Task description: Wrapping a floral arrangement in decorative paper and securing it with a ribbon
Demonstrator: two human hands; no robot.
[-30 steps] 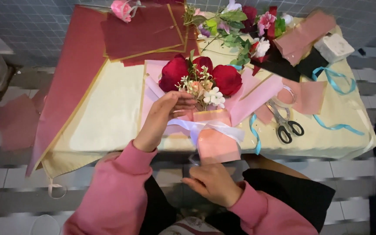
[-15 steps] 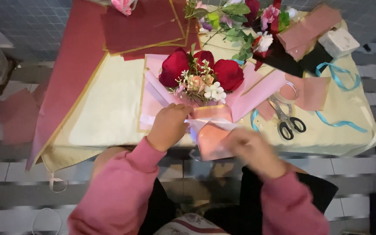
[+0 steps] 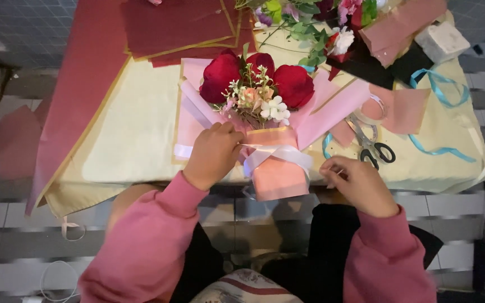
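A bouquet of three red roses point(image 3: 256, 84) with small white and peach flowers lies on the table, wrapped in pink paper point(image 3: 276, 168). A pale pink ribbon point(image 3: 279, 154) runs around the wrap's neck. My left hand point(image 3: 214, 154) pinches one ribbon end against the left side of the wrap. To the right, my right hand point(image 3: 355, 182) pulls the other ribbon end taut, just off the table's front edge.
Scissors point(image 3: 371, 146) and a tape ring point(image 3: 371, 109) lie right of the bouquet. Blue ribbon point(image 3: 442, 92), loose flowers point(image 3: 321, 28), a white block point(image 3: 443, 39) and dark red paper sheets point(image 3: 175, 25) sit at the back on the cream table cover point(image 3: 136, 140).
My right hand has moved from below the bouquet out to the right, drawing the ribbon tight. The left hand stayed at the wrap's neck.
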